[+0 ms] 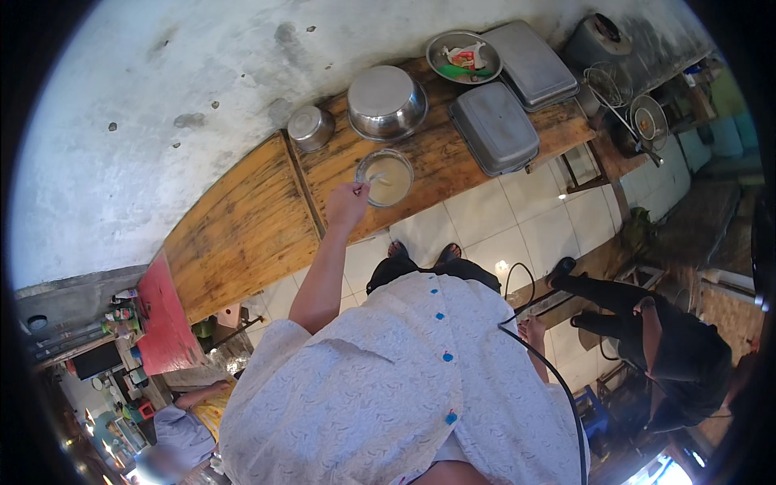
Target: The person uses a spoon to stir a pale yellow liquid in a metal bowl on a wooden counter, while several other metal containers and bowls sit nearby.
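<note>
My left hand (347, 205) grips the handle of a small metal utensil (378, 177), a spoon or a fork. Its end rests in a pale, creamy batter-like mixture (393, 185). A round metal bowl (411, 170) holds this mixture near the front edge of the wooden table (242, 242). Down at my right side hangs my right hand (533, 330), partly hidden by my shirt, and its fingers are too small to read. Behind the bowl stand an upturned large metal basin (382, 94) and a small upturned metal pot (310, 128).
To the right are two lidded metal pans (497, 127) and a steel bowl (431, 57) with a packet inside. Strainers (648, 118) lie further right. A black cable (555, 370) runs along my right side. One person (673, 345) is at right, another (182, 424) at lower left.
</note>
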Demonstrator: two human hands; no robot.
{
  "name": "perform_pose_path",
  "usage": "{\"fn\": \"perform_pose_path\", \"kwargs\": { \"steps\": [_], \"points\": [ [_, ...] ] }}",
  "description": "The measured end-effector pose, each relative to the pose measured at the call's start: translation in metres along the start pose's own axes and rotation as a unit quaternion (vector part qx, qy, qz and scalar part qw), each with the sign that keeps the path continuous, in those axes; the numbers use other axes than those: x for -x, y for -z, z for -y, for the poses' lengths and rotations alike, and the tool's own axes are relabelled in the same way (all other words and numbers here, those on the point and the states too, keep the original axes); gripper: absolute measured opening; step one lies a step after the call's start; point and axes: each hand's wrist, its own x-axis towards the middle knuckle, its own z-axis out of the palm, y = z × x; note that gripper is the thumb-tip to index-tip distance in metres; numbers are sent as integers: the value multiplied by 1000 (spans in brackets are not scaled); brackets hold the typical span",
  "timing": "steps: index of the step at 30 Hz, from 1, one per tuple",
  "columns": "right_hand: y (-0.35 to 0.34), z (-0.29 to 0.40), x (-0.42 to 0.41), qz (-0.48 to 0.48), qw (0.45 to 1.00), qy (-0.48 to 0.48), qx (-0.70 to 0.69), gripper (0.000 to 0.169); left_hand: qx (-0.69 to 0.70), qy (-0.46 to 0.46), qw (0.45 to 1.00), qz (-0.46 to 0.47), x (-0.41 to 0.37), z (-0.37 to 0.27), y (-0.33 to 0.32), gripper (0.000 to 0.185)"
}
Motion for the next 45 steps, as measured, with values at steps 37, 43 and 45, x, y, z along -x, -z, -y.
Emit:
{"fn": "perform_pose_path", "kwargs": {
  "steps": [37, 43, 45],
  "points": [
    [-235, 231, 179, 183, 946, 248, 100, 54, -115, -200, 970, 70, -107, 76, -71, 28],
    [-451, 244, 236, 261, 928, 207, 165, 55, -124, -277, 948, 94, -149, 76, -100, 25],
    [-504, 211, 196, 212, 910, 311, 175, 49, -93, -394, 913, 58, -150, 71, -105, 24]
  ]
}}
